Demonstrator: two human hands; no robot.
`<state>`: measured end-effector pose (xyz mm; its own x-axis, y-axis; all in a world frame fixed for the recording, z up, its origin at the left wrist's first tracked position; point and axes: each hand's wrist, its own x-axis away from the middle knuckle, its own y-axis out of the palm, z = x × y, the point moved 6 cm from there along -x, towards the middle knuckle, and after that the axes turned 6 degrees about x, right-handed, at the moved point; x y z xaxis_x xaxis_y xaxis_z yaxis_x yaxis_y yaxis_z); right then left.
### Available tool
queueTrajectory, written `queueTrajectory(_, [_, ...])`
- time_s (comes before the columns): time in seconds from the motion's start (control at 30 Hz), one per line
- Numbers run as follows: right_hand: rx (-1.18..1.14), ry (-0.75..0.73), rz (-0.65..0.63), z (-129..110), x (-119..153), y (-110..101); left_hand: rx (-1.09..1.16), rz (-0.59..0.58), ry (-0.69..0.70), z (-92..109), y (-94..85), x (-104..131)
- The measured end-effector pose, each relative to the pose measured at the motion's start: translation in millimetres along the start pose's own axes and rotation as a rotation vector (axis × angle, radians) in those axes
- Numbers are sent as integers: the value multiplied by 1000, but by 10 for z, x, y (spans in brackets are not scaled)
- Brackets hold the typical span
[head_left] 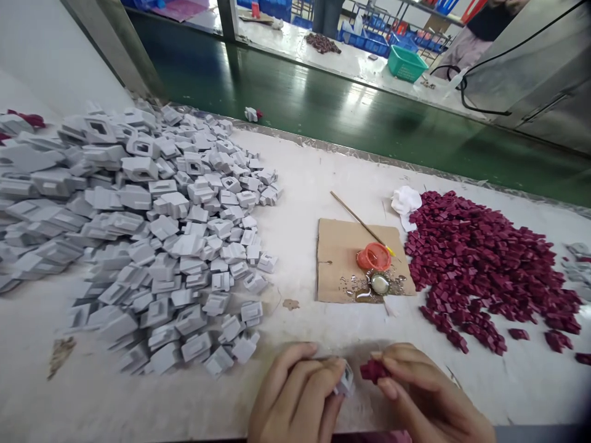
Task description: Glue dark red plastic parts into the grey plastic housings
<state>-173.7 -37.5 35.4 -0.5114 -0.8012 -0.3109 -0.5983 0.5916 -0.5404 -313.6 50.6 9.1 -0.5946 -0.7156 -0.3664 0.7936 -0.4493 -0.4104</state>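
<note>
Near the front edge of the white table, my left hand (pixel 300 394) is closed round a grey plastic part (pixel 344 379), whose hollow end shows past the fingertips. Just to its right, my right hand (pixel 422 391) pinches a small dark red plastic piece (pixel 373 371) between thumb and fingers. A narrow gap separates the two pieces. Many like grey parts (pixel 180 227) lie heaped on the left, and a pile of dark red pieces (pixel 475 252) spreads out on the right.
Beyond my hands lies a cardboard sheet (pixel 335 246) with a red cup (pixel 376 257), a wet round lid-like thing (pixel 380 283) and a thin brush (pixel 360 220). A crumpled white tissue (pixel 406 203) touches the red pile. A green conveyor belt (pixel 323 111) runs behind; a green basket (pixel 407 63) stands across it.
</note>
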Motion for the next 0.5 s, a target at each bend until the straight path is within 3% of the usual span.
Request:
queueTrajectory(0.23, [-51, 18, -31, 12, -6, 94, -25, -9, 2, 7, 3, 4])
queueTrajectory(0.5, [-32, -142, -136, -154, -144, 151, -34, -49, -6, -6, -25, -9])
